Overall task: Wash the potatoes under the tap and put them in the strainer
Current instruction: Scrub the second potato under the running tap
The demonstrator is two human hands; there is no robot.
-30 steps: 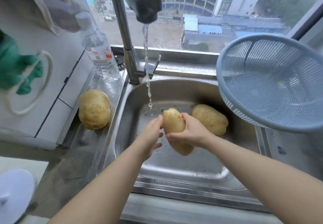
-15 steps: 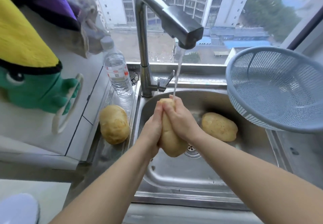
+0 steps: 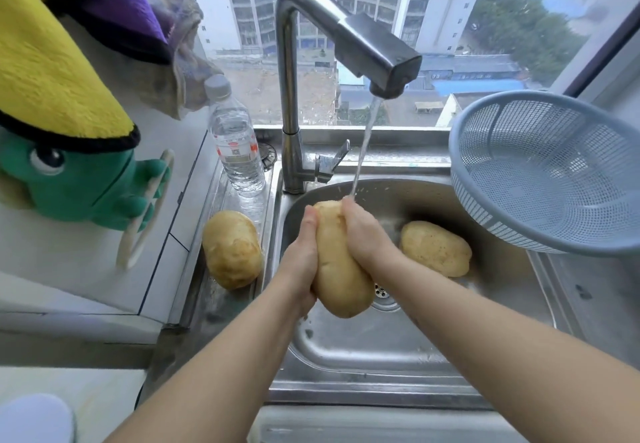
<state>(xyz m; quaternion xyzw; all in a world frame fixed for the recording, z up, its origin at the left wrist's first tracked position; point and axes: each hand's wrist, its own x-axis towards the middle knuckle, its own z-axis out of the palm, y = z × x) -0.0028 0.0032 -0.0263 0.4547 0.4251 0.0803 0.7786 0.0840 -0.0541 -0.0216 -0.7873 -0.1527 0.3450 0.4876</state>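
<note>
Left hand [image 3: 300, 257] and right hand [image 3: 364, 235] both curl round long potato [image 3: 341, 273], one each side, holding it up over sink [image 3: 381, 352]. Water [image 3: 363, 152] from tap [image 3: 381, 58] lands on right hand and potato top. Second potato [image 3: 434, 247] lies in sink, just right of hands. Third potato [image 3: 232, 248] sits on counter [image 3: 207, 307], left of sink, near bottle [image 3: 237, 145]. Blue strainer [image 3: 554, 179] sits tipped, right of sink.

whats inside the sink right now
In the sink: one potato gripped by the left hand and right hand under the tap stream, a second potato lying on the basin floor. The gripped potato covers part of the drain.
</note>
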